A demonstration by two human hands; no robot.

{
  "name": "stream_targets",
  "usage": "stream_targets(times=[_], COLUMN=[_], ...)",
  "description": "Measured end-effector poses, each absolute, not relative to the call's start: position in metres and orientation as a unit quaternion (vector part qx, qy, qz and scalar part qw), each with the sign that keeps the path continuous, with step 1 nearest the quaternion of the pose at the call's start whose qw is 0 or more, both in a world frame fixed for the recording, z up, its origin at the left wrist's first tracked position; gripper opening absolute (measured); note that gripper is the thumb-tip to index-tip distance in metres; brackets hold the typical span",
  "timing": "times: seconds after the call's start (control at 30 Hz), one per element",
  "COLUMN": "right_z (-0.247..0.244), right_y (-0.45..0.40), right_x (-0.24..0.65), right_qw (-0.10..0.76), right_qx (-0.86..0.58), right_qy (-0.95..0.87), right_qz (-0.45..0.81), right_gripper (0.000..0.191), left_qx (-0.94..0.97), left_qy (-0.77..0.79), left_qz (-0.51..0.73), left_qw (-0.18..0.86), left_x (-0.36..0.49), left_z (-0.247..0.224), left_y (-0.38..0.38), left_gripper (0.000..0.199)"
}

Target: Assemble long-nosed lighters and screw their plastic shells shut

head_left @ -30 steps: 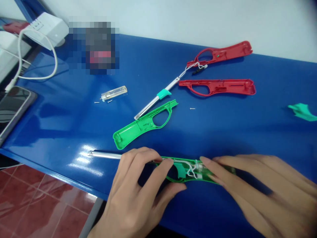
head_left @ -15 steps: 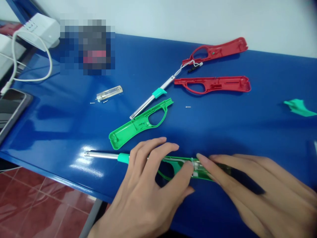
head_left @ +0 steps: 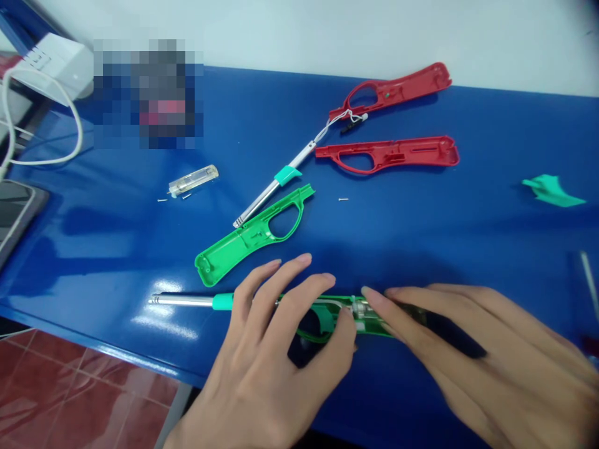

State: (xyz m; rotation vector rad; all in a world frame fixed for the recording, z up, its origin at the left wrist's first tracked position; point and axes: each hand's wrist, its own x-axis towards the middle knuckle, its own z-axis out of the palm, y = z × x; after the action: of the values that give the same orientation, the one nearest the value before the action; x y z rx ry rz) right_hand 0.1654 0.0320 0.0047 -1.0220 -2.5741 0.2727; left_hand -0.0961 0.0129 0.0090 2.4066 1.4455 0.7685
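A green long-nosed gas lighter (head_left: 322, 319) lies across the front of the table, its half shell uncovered, with a clear fuel tank and a thin white wire in it. Its metal tube (head_left: 182, 300) and teal collar (head_left: 221, 302) point left. My left hand (head_left: 276, 349) arches over the shell, thumb pressed near the tank's front end and the other fingers spread on the far side. My right hand (head_left: 468, 337) grips the tank end, which its fingers mostly cover. Just behind lies the other green half shell (head_left: 229, 249), inside up.
Behind are two red half shells (head_left: 412, 93), a second metal tube (head_left: 266, 198) with wires, a loose clear tank (head_left: 194, 181) and several small screws (head_left: 343, 199). A teal piece (head_left: 555, 190) lies right; a phone (head_left: 19, 215) and white charger (head_left: 53, 62) are left.
The view has shifted, so most things appear slightly farther left. My left fingers have spread a little. A thin rod has come into view at the right edge. Both hands stay at the lighter.
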Motion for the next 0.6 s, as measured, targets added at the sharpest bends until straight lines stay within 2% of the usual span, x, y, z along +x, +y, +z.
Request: stream_targets(times=[0.17,0.37,0.5,0.6], right_z=[0.004,0.004,0.003,0.003], right_y=[0.029,0.029,0.029,0.03], right_x=[0.167,0.167,0.17,0.17], right_qw=[0.172,0.179,0.176,0.188], right_qx=[-0.373,-0.379,-0.363,-0.366], right_qy=[-0.906,-0.904,-0.912,-0.909], right_qz=[0.101,0.087,0.069,0.066], right_gripper=[0.055,0.058,0.056,0.062], left_qx=[0.82,0.813,0.787,0.773], left_qy=[0.493,0.51,0.554,0.573], left_qz=[0.269,0.243,0.257,0.264], left_qw=[0.112,0.141,0.092,0.063], left_x=[-0.096,-0.111,-0.13,-0.144], left_z=[0.012,0.02,0.024,0.023], left_y=[0.015,0.005,0.0,-0.002], left_gripper=[0.019,0.032,0.034,0.037])
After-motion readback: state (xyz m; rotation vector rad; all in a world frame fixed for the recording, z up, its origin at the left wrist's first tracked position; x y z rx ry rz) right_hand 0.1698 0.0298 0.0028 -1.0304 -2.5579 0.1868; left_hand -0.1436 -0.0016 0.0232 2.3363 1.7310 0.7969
